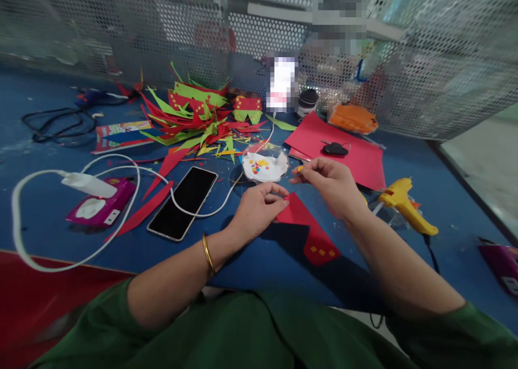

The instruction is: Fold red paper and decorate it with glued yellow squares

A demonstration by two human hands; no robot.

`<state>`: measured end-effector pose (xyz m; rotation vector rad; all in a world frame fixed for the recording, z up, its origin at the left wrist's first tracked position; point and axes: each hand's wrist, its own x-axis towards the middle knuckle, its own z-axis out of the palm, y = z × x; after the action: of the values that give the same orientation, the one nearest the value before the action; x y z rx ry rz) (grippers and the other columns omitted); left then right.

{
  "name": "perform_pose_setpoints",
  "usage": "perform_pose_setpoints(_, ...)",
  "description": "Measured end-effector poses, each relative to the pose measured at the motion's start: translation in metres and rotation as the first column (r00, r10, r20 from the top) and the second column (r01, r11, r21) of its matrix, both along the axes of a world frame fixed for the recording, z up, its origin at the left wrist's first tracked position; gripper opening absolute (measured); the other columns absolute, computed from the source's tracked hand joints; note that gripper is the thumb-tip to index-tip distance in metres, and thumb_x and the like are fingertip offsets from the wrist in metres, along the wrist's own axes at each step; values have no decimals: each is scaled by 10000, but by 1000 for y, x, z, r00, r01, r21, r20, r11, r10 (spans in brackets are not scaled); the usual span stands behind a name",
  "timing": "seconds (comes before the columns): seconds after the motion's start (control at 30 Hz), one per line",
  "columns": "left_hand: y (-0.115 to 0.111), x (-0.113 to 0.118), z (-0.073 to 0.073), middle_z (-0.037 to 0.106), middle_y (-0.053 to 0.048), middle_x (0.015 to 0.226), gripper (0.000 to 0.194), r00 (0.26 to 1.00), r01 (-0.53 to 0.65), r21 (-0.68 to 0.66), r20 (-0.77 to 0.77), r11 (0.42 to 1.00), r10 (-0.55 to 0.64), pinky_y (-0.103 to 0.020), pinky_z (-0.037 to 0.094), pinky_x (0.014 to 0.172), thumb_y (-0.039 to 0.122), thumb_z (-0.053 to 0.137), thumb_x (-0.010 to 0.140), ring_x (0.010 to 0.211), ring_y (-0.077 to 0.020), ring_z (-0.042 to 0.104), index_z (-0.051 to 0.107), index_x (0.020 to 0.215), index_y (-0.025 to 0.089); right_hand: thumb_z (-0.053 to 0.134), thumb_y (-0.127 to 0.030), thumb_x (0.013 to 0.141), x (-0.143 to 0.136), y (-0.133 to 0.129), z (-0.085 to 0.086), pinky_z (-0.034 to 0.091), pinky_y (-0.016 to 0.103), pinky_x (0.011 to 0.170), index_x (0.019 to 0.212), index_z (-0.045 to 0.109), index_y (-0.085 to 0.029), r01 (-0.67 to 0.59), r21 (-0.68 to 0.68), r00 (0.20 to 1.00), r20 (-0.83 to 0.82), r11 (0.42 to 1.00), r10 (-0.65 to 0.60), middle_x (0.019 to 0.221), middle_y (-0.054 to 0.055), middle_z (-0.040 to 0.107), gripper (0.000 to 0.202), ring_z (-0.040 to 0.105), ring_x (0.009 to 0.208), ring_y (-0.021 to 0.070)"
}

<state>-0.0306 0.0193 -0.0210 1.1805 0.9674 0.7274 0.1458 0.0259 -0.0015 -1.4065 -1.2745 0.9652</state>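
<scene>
My left hand [261,210] pinches the upper left corner of a red paper cutout [309,226]. Small yellow squares mark the cutout's lower right end. Just above and to the right, my right hand [327,183] is closed, with a small yellow paper square [300,169] at its fingertips, apart from the cutout. Behind both hands stands a round clear dish [279,173] lined with white, holding small yellow, red and blue bits. The palm of my right hand is turned away.
Red and green paper scraps [194,121] pile up at the back left. A black phone [184,203], white cable and purple power strip [103,203] lie left. Red sheets [360,164] with a black key fob [335,149] and a yellow glue gun [399,193] are at right.
</scene>
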Motion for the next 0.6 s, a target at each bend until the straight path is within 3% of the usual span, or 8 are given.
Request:
perform_pose_setpoints(0.13, 1, 0, -1, 623, 54, 595, 102, 1000, 8, 13, -1, 1000, -8, -191, 456, 491, 155, 653, 768, 487, -80, 541, 622, 865, 161, 777, -366, 679, -7, 30, 7, 537, 266, 597, 641, 549, -204, -58, -102, 998, -31, 993, 55, 799, 61, 737, 283, 687, 608, 136)
perform_pose_setpoints(0.27, 5, -1, -7, 601, 63, 565, 98, 999, 22, 75, -25, 997, -20, -203, 449, 489, 141, 629, 757, 467, -83, 532, 628, 853, 161, 836, -363, 622, -17, 52, 7, 544, 260, 537, 689, 570, -204, -132, -142, 991, 19, 981, 136, 746, 56, 738, 317, 682, 568, 145)
perform_pose_setpoints(0.4, 7, -1, -15, 609, 46, 578, 85, 1000, 29, 114, -8, 993, -28, -222, 438, 484, 181, 634, 751, 477, -101, 540, 628, 835, 169, 858, -335, 574, -26, 63, 8, 547, 257, 513, 810, 609, -208, -165, -158, 982, 64, 974, 176, 653, 2, 699, 366, 663, 537, 143)
perform_pose_setpoints(0.6, 5, 0, -16, 615, 30, 593, 78, 999, 42, 121, 1, 992, -43, -228, 414, 494, 210, 633, 745, 520, -115, 539, 626, 817, 181, 817, -328, 584, -27, 69, 10, 472, 219, 445, 728, 720, -179, -186, -155, 962, 172, 970, 212, 600, 6, 665, 228, 593, 521, 112)
